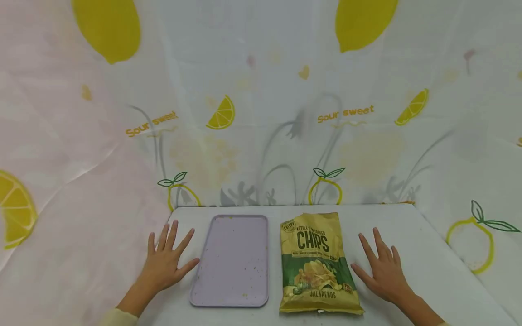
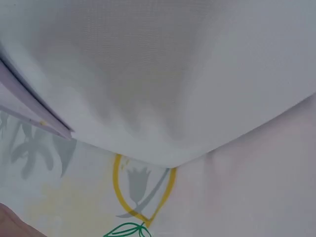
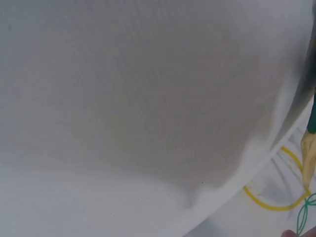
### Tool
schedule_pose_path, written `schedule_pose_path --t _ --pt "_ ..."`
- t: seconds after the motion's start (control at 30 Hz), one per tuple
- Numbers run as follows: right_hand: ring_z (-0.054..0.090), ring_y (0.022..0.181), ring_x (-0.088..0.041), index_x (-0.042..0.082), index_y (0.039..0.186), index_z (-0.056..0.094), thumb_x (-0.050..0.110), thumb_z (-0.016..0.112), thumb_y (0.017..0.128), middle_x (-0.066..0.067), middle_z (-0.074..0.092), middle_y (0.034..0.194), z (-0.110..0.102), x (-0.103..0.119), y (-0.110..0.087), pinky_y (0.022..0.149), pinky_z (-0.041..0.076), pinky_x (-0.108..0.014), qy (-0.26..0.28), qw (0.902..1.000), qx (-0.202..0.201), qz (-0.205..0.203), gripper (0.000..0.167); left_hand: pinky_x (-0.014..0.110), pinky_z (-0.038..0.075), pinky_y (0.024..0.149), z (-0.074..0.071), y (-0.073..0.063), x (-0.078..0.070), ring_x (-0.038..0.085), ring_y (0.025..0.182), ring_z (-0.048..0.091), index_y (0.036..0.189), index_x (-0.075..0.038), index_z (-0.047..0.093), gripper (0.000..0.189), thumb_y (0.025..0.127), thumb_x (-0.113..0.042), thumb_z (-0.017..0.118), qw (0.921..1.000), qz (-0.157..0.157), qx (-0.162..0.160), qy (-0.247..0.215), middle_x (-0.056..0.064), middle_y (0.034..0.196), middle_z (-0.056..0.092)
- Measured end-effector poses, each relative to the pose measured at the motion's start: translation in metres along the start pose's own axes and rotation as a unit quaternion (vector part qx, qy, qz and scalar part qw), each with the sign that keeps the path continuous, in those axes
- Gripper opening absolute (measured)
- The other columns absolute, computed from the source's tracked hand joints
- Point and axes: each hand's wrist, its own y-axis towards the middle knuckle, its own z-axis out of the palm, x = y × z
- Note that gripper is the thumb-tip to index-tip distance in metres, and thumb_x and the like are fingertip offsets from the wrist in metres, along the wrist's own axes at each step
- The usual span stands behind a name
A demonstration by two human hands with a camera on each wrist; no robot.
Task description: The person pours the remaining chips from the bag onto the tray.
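Note:
A lilac rectangular tray [image 1: 232, 258] lies on the white table, with small crumbs and specks scattered over it. To its right is a gold and green bag of jalapeno chips [image 1: 314, 262], lying flat with its print facing up. My left hand [image 1: 165, 260] is spread beside the tray's left edge, its thumb tip right at the rim. On the far side, my right hand [image 1: 385, 271] is spread next to the bag, thumb pointing at the bag's edge. Neither hand holds anything. In the left wrist view the tray's corner [image 2: 44, 108] shows; the bag's edge [image 3: 309, 153] appears in the right wrist view.
The white table [image 1: 424, 253] ends at a hanging cloth [image 1: 261, 149] printed with lemons and "Sour sweet" lettering. The same cloth hangs along the left and right sides of the table.

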Motion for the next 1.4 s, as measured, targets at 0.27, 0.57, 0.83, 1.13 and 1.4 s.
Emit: schedule_pose_path --t 0.27,0.57,0.83,1.13,1.4 --pt "0.048 0.122 -0.055 0.012 0.159 0.013 0.04 0.075 0.085 -0.026 0.006 0.163 0.008 0.024 -0.002 0.09 0.038 -0.073 0.09 0.9949 0.029 0.035 0.101 0.073 0.01 0.111 0.004 -0.005 -0.012 0.036 0.154 -0.003 0.156 -0.028 0.031 0.087 0.085 -0.073 0.055 0.9989 0.044 0.015 -0.012 0.019 0.166 0.005" --pt "0.058 0.111 -0.045 0.022 0.16 -0.001 0.048 0.076 0.083 -0.032 0.019 0.153 0.018 0.041 -0.016 0.068 0.053 -0.05 0.192 0.9633 0.148 0.115 0.112 0.075 0.017 0.107 0.018 -0.016 -0.019 0.035 0.154 0.0 0.157 -0.027 0.028 0.101 0.076 -0.078 0.062 0.9921 0.064 0.096 -0.048 0.013 0.168 0.001" --pt "0.061 0.107 -0.04 0.006 0.157 -0.002 0.051 0.079 0.078 -0.03 0.053 0.129 0.019 0.048 -0.01 0.074 0.053 -0.051 0.227 0.9223 0.23 0.212 0.122 0.076 0.025 0.102 0.018 -0.014 -0.024 0.051 0.141 0.029 0.155 -0.019 0.032 0.113 0.068 -0.084 0.062 0.9852 0.076 0.134 -0.076 0.02 0.164 0.019" --pt "0.063 0.107 -0.034 -0.014 0.137 0.04 0.041 0.086 0.074 -0.022 0.061 0.123 0.013 0.055 -0.002 0.084 0.054 -0.049 0.308 0.8599 0.278 0.297 0.095 0.078 0.027 0.098 0.033 -0.019 -0.028 0.052 0.134 0.041 0.155 -0.017 0.032 0.117 0.064 -0.085 0.063 0.9806 0.081 0.135 -0.117 0.022 0.159 0.031" --pt "0.057 0.12 -0.039 -0.006 0.144 0.035 0.036 0.088 0.073 -0.022 0.055 0.135 0.011 0.06 -0.007 0.089 0.053 -0.052 0.329 0.8633 0.252 0.288 0.098 0.078 0.03 0.097 0.025 -0.018 -0.031 0.052 0.134 0.042 0.153 -0.011 0.032 0.124 0.06 -0.086 0.064 0.9735 0.071 0.188 -0.109 0.027 0.157 0.03"
